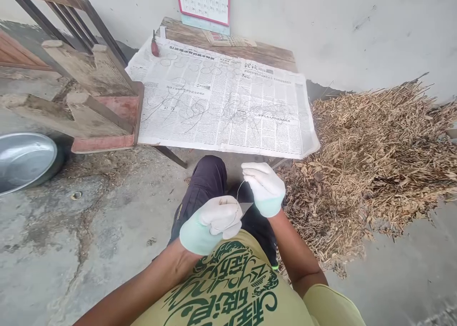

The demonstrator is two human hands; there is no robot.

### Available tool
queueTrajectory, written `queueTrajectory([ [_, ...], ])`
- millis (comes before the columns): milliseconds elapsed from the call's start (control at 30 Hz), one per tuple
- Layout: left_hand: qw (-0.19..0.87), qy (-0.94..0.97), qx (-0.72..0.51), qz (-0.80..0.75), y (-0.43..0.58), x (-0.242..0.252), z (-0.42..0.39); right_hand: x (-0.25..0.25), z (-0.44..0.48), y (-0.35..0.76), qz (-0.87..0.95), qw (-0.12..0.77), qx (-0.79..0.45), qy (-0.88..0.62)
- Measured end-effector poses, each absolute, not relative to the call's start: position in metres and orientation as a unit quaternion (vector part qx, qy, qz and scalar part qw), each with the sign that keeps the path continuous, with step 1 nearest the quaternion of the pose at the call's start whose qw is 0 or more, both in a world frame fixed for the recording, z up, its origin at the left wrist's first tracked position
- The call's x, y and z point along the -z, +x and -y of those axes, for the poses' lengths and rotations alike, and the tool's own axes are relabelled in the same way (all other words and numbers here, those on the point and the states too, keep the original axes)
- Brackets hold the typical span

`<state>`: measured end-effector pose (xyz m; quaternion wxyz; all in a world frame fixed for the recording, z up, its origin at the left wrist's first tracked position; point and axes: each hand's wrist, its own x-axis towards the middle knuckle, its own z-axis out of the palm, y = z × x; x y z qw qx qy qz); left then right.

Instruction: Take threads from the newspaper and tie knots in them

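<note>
Both my hands wear white gloves with pale green cuffs, and they are above my lap. My left hand [216, 219] is closed round a small flat pale piece [245, 207] with a pointed corner sticking out, and round one end of a thin wire-like strand [238, 192]. That strand curves up to my right hand [263, 183], whose fingers are pressed together on its other end. Whether it is wire or a thin root I cannot tell. Several similar thin tangled strands [196, 108] lie on the newspaper [221, 140] covering the table in front of me.
A red-handled tool [154, 46] lies at the newspaper's far left corner. A desk calendar [205, 4] stands at the back of the wooden table [271, 54]. Left are an overturned wooden chair [107, 119] and a metal basin [26, 162]; right is a heap of dry stalks [364, 173].
</note>
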<state>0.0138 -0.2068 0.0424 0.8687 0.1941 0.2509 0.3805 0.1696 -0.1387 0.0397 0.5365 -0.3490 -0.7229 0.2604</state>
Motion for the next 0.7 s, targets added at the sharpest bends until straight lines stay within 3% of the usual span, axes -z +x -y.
queueTrajectory([
  [267, 0.833, 0.228, -0.389, -0.319, 0.016, -0.038, 0.205, -0.043, 0.14, 0.17, 0.685, 0.495, -0.358, -0.397],
  [367, 0.729, 0.267, -0.433, -0.457, 0.015, -0.03, 0.201, -0.038, 0.146, 0.17, 0.627, 0.492, -0.45, -0.402],
  [500, 0.608, 0.33, -0.405, -0.598, 0.013, -0.028, 0.197, -0.026, 0.154, 0.169, 0.598, 0.409, -0.533, -0.436],
  [600, 0.602, 0.354, -0.348, -0.625, 0.012, -0.033, 0.195, -0.022, 0.149, 0.173, 0.593, 0.415, -0.495, -0.48],
  [700, 0.594, 0.383, -0.3, -0.64, 0.011, -0.035, 0.194, -0.03, 0.134, 0.185, 0.698, 0.396, -0.338, -0.492],
])
